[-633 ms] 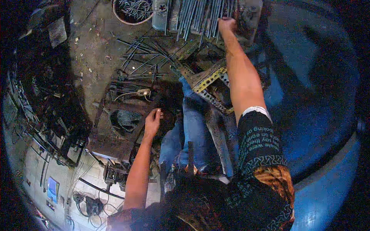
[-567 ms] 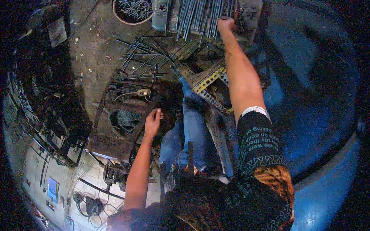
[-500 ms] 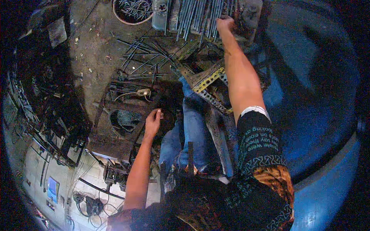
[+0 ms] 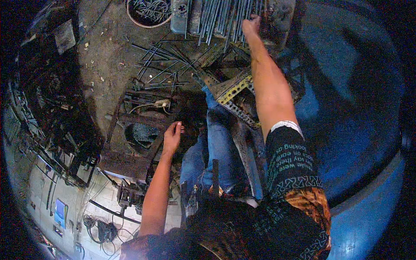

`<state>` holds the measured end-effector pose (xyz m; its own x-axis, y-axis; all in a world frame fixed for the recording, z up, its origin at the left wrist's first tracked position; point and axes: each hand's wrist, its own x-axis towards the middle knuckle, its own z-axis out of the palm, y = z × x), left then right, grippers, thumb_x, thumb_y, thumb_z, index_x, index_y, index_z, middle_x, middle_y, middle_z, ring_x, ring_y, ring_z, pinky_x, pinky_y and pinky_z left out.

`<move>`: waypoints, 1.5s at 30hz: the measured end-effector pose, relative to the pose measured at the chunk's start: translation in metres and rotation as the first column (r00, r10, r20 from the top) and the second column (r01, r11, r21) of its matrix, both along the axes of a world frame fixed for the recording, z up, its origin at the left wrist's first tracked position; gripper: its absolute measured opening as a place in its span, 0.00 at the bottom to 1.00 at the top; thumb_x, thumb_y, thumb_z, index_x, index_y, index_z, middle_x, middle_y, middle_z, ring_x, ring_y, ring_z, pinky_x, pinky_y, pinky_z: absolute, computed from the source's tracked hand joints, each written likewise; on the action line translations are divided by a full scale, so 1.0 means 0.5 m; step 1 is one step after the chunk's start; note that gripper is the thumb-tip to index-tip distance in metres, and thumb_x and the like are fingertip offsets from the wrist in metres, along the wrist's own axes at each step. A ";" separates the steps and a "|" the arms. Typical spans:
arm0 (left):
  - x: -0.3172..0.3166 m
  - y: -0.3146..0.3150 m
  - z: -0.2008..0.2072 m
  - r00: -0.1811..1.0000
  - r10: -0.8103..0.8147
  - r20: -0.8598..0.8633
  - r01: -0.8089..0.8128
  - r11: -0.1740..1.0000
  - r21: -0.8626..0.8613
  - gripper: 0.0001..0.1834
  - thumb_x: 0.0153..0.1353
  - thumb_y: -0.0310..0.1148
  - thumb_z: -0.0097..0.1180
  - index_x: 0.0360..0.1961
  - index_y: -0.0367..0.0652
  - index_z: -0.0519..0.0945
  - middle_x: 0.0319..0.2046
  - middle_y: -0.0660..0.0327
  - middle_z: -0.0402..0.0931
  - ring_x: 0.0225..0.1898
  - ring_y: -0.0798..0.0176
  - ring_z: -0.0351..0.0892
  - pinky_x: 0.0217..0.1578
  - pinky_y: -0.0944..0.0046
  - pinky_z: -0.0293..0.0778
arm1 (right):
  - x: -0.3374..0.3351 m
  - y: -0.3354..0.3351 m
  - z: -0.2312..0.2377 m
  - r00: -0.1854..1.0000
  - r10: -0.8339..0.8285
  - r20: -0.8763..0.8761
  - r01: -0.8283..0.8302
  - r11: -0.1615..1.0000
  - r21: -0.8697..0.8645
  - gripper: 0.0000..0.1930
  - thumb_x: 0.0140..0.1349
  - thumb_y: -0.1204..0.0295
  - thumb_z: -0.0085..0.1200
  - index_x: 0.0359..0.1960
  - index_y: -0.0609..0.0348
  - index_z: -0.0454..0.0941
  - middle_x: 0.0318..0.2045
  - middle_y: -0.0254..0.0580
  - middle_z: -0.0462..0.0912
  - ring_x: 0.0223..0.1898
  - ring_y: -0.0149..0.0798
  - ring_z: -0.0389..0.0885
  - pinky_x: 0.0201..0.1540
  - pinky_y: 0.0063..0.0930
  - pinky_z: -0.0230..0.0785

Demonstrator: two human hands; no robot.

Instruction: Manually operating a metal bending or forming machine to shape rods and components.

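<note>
When reaching for the rods [image 4: 212, 21]: right hand [image 4: 251, 27] way out front, at the right-hand edge of the bunch, touching or very nearly so.
Right grip: curled in, but can't tell from up here if wrapped around a rod or just resting beside one.
Left hand [image 4: 172, 138]: just beside or over a brown metal stand [image 4: 123, 167], thumb and fingers bunched together. Can't tell if pinching something small or nothing at all.
Rod pile: laid roughly side by side on a grey tray [image 4: 277, 26], top of the view, near ends all uneven.
Rod feel: thin, straight, metal by the look of it, so probably stiff and pretty light one at a time, a good bit heavier by the handful. Not likely fragile. Maybe slick if oily, no way to tell here. Likely to roll and slide against each other.
Where to grab a rod: around mid-length for balance, best guess. Easier to reach by the near end, but probably tippy.
Loose rods [image 4: 164, 72]: scattered crisscross on the floor [image 4: 102, 60], nearer than the tray and off to the left.
Round bowl [image 4: 148, 26]: left of the tray, loaded with short metal bits.
Yellow frame [image 4: 229, 93]: full of holes, just left of the right forearm [image 4: 273, 86].
</note>
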<state>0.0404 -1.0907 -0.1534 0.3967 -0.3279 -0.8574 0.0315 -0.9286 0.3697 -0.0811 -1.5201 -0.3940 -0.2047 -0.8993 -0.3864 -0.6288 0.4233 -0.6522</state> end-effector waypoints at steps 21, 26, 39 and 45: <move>-0.002 -0.008 -0.003 0.999 0.019 -0.043 -0.018 1.000 0.022 0.21 0.64 0.44 0.44 0.44 0.34 0.75 0.34 0.56 0.78 0.37 0.63 0.76 0.42 0.66 0.69 | -0.009 0.015 -0.061 0.996 -0.052 0.071 0.072 0.943 -0.326 0.11 0.43 0.74 0.60 0.28 0.56 0.71 0.27 0.44 0.75 0.31 0.46 0.74 0.39 0.38 0.66; 0.005 0.007 -0.003 1.000 0.027 -0.014 -0.027 1.000 0.005 0.19 0.64 0.41 0.44 0.43 0.33 0.74 0.31 0.57 0.78 0.32 0.66 0.77 0.37 0.67 0.71 | 0.039 0.029 -0.001 0.981 -0.044 -0.191 0.054 0.997 0.047 0.13 0.46 0.74 0.58 0.35 0.57 0.73 0.33 0.49 0.77 0.39 0.49 0.76 0.46 0.40 0.66; 0.013 0.023 -0.001 1.000 -0.003 -0.010 0.003 1.000 0.015 0.21 0.64 0.43 0.44 0.43 0.33 0.74 0.30 0.56 0.78 0.32 0.63 0.78 0.38 0.66 0.71 | 0.059 0.036 0.057 0.991 -0.016 -0.135 0.038 0.987 0.157 0.14 0.47 0.67 0.59 0.33 0.63 0.76 0.36 0.55 0.78 0.41 0.50 0.77 0.46 0.39 0.69; -0.010 -0.015 -0.016 0.996 -0.007 -0.085 0.007 1.000 0.001 0.22 0.64 0.45 0.43 0.44 0.35 0.75 0.35 0.55 0.78 0.38 0.61 0.76 0.44 0.65 0.68 | -0.068 -0.042 -0.076 0.933 0.220 -0.284 -0.177 0.969 0.172 0.12 0.45 0.68 0.58 0.31 0.62 0.77 0.32 0.57 0.79 0.38 0.54 0.78 0.45 0.39 0.70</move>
<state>0.0353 -1.0980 -0.1615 0.3197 -0.3297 -0.8883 0.0562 -0.9293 0.3651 -0.1150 -1.5410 -0.4318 -0.1532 -0.8739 -0.4613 -0.8657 0.3438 -0.3639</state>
